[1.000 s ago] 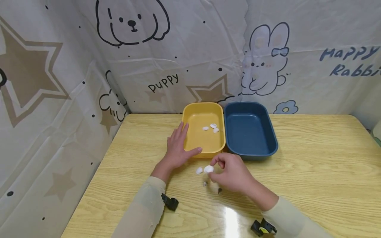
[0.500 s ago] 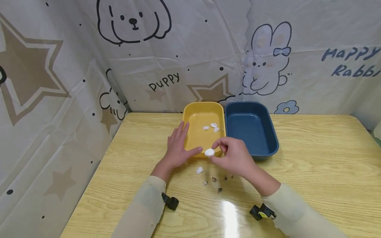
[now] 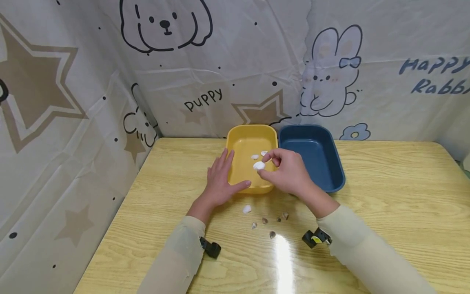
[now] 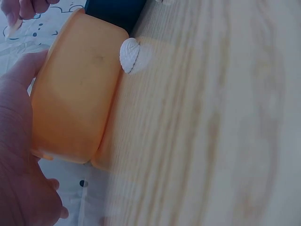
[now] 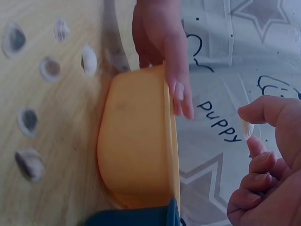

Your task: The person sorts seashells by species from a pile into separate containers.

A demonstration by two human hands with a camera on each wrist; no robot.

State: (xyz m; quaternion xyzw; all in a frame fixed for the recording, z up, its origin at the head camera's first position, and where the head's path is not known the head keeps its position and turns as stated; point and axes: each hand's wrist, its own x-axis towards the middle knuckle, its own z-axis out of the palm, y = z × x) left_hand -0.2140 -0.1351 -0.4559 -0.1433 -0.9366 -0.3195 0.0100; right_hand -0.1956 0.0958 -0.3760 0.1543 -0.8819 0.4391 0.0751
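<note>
My right hand pinches a white seashell between thumb and index finger, over the yellow tray. White shells lie in that tray behind the held one; my right hand partly covers them. My left hand rests on the tray's near left corner, fingers spread along its side and thumb on the front rim. In the left wrist view, a ribbed white shell lies on the table beside the tray. Several small brownish shells are scattered in front of the trays.
Right of the yellow tray stands a dark blue tray, side by side with it. Both sit on a wood-grain table against a printed curtain. Each wrist wears a small black camera.
My right hand has lifted the white shell from the table and carried it forward over the yellow tray. My left hand has stayed at the tray's corner.
</note>
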